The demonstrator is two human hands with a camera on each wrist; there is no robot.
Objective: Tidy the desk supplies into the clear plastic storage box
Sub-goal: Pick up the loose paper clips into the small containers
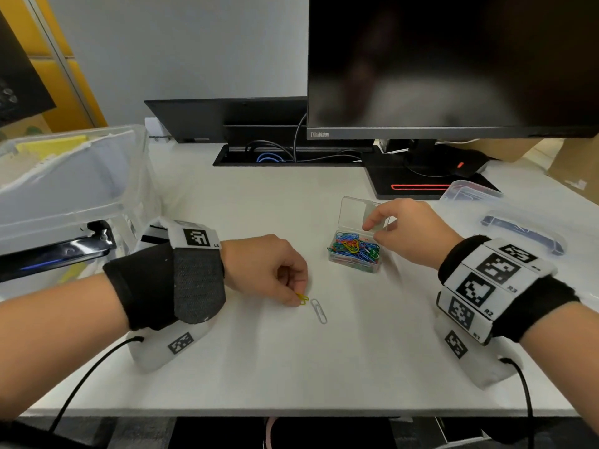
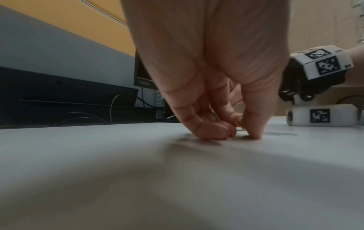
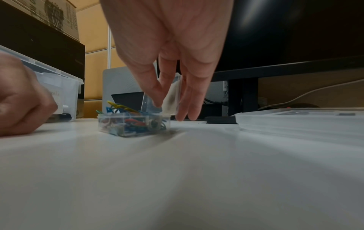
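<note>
We wear black wristbands (image 1: 152, 286) on both bare forearms. Each carries a white camera housing (image 1: 168, 348) with black square-patterned tags (image 1: 475, 288); the right ones read R1 to R3. A black cable (image 1: 87, 374) trails from each housing.

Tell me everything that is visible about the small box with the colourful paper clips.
The small box is clear plastic, low and rectangular, standing flat on the white desk. It is heaped with paper clips in blue, green, red and yellow. Its hinged lid is clear too and stands open, nearly upright, at the far side. The right hand pinches the lid's edge. The left hand is apart from it.
</note>
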